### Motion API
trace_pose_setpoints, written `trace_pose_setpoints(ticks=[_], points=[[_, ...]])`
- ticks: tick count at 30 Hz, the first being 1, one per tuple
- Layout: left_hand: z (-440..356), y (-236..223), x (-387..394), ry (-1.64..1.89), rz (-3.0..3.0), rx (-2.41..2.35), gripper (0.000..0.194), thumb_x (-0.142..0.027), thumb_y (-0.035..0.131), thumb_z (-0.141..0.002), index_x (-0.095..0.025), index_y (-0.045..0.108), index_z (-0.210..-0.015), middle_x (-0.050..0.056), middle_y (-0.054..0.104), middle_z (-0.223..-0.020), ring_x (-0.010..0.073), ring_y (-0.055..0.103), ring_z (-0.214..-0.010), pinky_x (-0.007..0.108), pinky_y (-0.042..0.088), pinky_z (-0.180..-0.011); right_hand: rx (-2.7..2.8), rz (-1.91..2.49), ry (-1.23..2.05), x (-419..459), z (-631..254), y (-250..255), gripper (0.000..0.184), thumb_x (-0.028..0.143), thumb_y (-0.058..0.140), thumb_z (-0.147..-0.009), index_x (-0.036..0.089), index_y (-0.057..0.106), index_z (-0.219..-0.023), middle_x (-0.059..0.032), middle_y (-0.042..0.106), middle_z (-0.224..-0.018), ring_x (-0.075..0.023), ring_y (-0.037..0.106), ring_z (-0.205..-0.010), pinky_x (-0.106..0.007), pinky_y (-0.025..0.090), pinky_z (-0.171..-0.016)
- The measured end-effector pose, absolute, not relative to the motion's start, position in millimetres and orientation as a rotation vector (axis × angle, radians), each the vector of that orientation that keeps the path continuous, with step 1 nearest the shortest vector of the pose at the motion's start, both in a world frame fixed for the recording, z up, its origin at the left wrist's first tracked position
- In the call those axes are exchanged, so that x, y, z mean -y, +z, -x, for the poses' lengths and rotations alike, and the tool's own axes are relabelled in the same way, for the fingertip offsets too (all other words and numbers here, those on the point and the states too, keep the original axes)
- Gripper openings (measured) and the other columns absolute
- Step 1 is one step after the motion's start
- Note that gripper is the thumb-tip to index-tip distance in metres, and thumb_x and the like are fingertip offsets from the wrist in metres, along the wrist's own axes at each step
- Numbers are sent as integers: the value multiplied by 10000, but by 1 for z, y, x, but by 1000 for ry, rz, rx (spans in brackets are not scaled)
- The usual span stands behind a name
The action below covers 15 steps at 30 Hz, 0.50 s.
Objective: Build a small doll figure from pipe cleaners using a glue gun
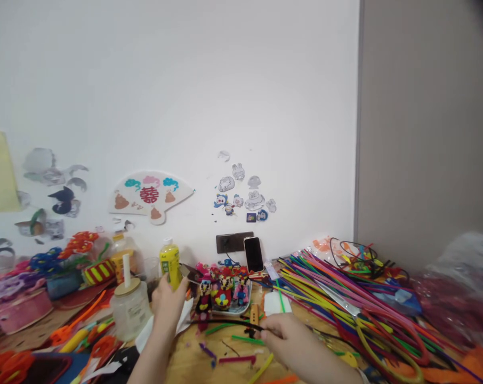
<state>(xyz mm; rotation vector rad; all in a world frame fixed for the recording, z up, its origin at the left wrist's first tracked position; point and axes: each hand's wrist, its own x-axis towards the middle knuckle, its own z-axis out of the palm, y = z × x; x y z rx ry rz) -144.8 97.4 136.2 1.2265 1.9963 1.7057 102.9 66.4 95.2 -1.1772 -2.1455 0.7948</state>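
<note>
— Grip of the right hand (279,333)?
— Nearly closed, fingertips (270,332) pinched on a black pipe cleaner (229,322), low over a wooden tabletop (193,362).
— And the left hand (167,309)?
— Raised, fingers curled, a small dark object (187,272) at the fingertips, kind hard to tell, just before a yellow bottle (169,264).
— Around them?
— Pipe-cleaner figures (225,293) on a plate (245,305) straight ahead, an upright phone (253,255) behind, heaped coloured pipe cleaners (345,304) to the right, loose green and purple pieces (245,338) below the hands.
</note>
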Motion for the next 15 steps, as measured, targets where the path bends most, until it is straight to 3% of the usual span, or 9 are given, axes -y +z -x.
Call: trace_pose_setpoints(ticks=[2,5,7,9,11,12,15], points=[[132,147,-86,1603,-1473,-1908,309,-256,590,-756,-134,605,-1039,111,608,-1155,289,480,-1149,378,346,-965,2189,1135,671,-65,-108,99,223,228,462,-800,178,545,-599,33,482,-544,-115,426,-525,-208,232,-460],[97,159,-60,1275,-1832,-1631,295,-300,693,-641,-241,690,-929,23,699,-1036,246,582,-1006,292,408,-889,2208,1102,537,-59,-112,111,216,219,452,-828,185,588,-663,12,570,-617,-130,483,-577,-218,253,-489],[74,164,-43,860,-2175,-1480,225,-324,570,-761,-246,683,-939,26,708,-944,221,611,-860,276,440,-763,2227,1052,457,-52,-115,123,219,219,436,-856,196,600,-713,8,595,-647,-132,502,-584,-222,272,-502],[58,170,-29,607,-2320,-1512,326,-313,401,-856,-198,681,-735,19,677,-674,181,577,-616,240,416,-570,2213,992,366,-42,-122,138,175,212,440,-868,213,604,-806,9,608,-684,-135,521,-596,-222,301,-513],[53,178,-19,461,-2439,-1489,334,-302,383,-867,-194,650,-698,2,649,-654,154,542,-585,220,378,-539,2139,984,206,-28,-137,148,98,222,491,-856,220,576,-905,7,602,-692,-141,526,-587,-229,332,-505],[55,182,-16,422,-2472,-1505,317,-306,396,-862,-197,637,-686,-6,640,-651,146,534,-580,215,365,-531,2086,965,81,-20,-147,151,61,245,518,-850,221,574,-851,3,591,-670,-145,520,-573,-237,342,-493],[67,188,-7,373,-2461,-1621,294,-292,416,-845,-200,598,-633,-17,617,-627,136,529,-572,214,349,-530,2105,847,-14,6,-181,143,166,311,466,-907,250,595,-821,-18,619,-768,-136,550,-630,-242,432,-539]])
